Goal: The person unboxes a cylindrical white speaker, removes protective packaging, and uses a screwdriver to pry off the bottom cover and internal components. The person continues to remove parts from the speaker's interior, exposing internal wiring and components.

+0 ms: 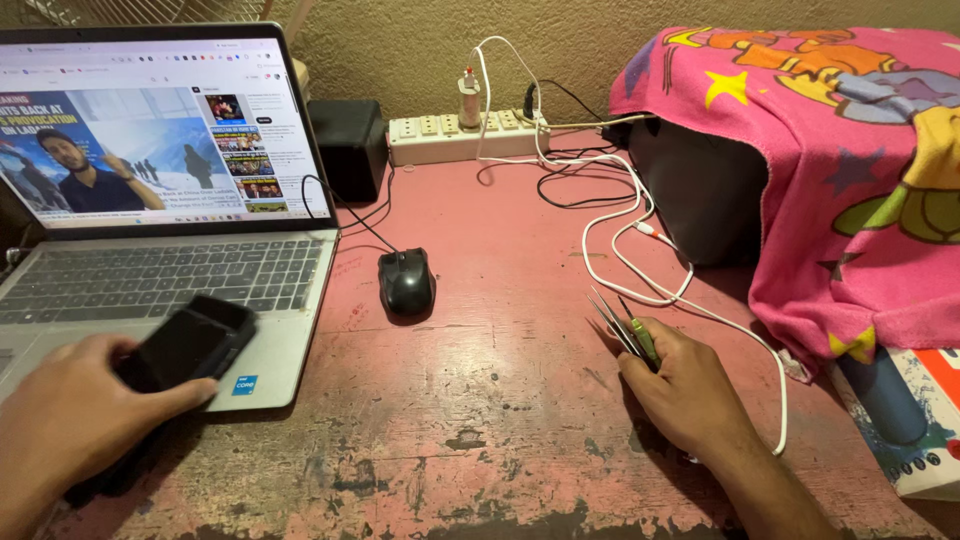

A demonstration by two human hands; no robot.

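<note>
My left hand grips a black smartphone, holding it over the front right corner of an open silver laptop. My right hand rests on the worn pink table and pinches a pair of metal tweezers together with a thin green-handled tool. Their tips point up and to the left, away from me. A black wired mouse sits between my two hands, touched by neither.
A white power strip with plugged chargers lies at the back by the wall. White and black cables loop across the table toward my right hand. A dark box under a pink cartoon cloth fills the right side. A small black speaker stands behind the laptop.
</note>
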